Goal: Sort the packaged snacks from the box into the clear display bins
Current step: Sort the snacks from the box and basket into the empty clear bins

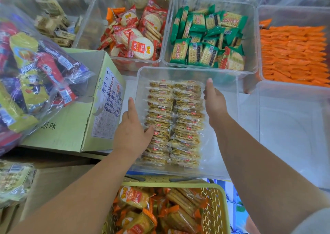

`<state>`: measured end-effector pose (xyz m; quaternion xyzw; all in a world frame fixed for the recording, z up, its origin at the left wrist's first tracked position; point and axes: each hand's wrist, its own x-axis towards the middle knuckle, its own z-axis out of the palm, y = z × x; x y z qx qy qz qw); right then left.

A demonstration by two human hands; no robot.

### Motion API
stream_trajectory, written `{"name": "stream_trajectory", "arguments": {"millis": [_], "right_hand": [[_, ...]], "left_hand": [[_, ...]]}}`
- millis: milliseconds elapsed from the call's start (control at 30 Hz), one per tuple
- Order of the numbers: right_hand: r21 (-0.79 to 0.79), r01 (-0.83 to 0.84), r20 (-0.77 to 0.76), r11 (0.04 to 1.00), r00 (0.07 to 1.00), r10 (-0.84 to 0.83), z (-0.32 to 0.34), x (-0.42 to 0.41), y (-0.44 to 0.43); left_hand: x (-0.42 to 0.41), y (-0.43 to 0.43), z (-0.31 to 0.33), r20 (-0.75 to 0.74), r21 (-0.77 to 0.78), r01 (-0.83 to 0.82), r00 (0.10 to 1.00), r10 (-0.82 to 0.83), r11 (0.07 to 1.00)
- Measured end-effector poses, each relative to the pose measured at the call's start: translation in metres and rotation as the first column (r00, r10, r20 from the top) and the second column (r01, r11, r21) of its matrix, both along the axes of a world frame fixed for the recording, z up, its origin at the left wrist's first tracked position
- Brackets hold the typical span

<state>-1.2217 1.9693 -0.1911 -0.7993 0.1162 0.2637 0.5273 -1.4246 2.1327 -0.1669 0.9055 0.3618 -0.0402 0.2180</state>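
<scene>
Snack packs (174, 123) in 2 rows, clear bin (224, 89), white surface (247, 107).

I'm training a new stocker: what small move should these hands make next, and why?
Probably release and fetch more packs: the left hand and right hand flank two tidy biscuit rows along the left of the clear bin, whose right floor is bare.

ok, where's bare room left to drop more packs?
Bare: the empty clear bin at right, in front of the orange-pack bin; and in the centre bin, the strip between the cookie rows and its right wall, plus the far end. Crowded: the red-pack bin, green-pack bin, orange-pack bin.
</scene>
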Motion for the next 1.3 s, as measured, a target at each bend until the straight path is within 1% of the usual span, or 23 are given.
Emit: {"name": "stream_trajectory", "arguments": {"millis": [67,100,167,267,333,467,667,800,867,967,1033,1100,1167,1300], "right_hand": [[0.185,0.014,-0.080,0.983,0.997,0.001,-0.009,-0.008,-0.009],[0.242,0.005,-0.109,0.970,0.994,0.022,-0.011,-0.012,-0.010],[0.297,-0.012,-0.152,0.955,0.987,0.060,-0.011,-0.018,-0.007],[0.339,-0.020,-0.189,0.940,0.978,0.089,-0.009,-0.024,0.003],[0.334,-0.045,-0.184,0.941,0.976,0.112,-0.009,-0.025,0.014],[0.248,-0.155,-0.102,0.956,0.977,0.185,-0.007,-0.029,0.029],[0.258,-0.182,-0.122,0.949,0.968,0.219,-0.007,-0.028,0.028],[0.273,-0.165,-0.163,0.948,0.963,0.215,-0.004,-0.028,0.025],[0.273,-0.149,-0.180,0.950,0.962,0.203,-0.002,-0.026,0.019],[0.264,-0.078,-0.186,0.961,0.974,0.130,0.002,-0.027,0.004],[0.235,-0.009,-0.215,0.972,0.975,0.061,0.002,-0.032,-0.006],[0.207,0.019,-0.259,0.978,0.965,0.036,-0.001,-0.042,-0.016],[0.203,-0.003,-0.285,0.979,0.957,0.062,-0.005,-0.054,-0.021],[0.281,-0.040,-0.301,0.959,0.945,0.127,-0.010,-0.070,-0.015]], "left_hand": [[0.000,-0.001,0.000,0.010,-0.014,0.003,1.000,-0.002,1.000],[0.001,-0.001,0.000,0.014,-0.018,0.003,1.000,-0.003,1.000],[0.001,-0.001,0.000,0.012,-0.024,0.006,1.000,-0.006,1.000],[0.000,0.000,0.000,0.002,-0.048,-0.003,1.000,0.003,0.999],[0.000,-0.001,0.000,-0.004,-0.040,-0.015,1.000,0.015,0.999],[0.001,-0.003,0.000,-0.020,-0.009,-0.014,1.000,0.014,1.000],[0.002,-0.004,-0.002,-0.008,0.010,0.010,1.000,-0.010,1.000],[0.000,-0.001,-0.001,0.012,-0.030,-0.027,1.000,0.027,0.999],[-0.001,-0.001,0.000,0.007,-0.031,-0.017,1.000,0.017,0.999],[0.000,-0.002,-0.001,-0.014,-0.003,-0.004,1.000,0.004,1.000],[0.000,-0.002,-0.001,-0.015,-0.004,-0.008,1.000,0.008,1.000],[-0.001,-0.002,-0.002,-0.006,-0.012,-0.013,1.000,0.013,1.000],[-0.001,-0.001,-0.002,0.002,-0.013,-0.011,1.000,0.011,1.000],[0.000,-0.001,-0.004,0.013,-0.024,-0.003,1.000,0.003,1.000]]}}
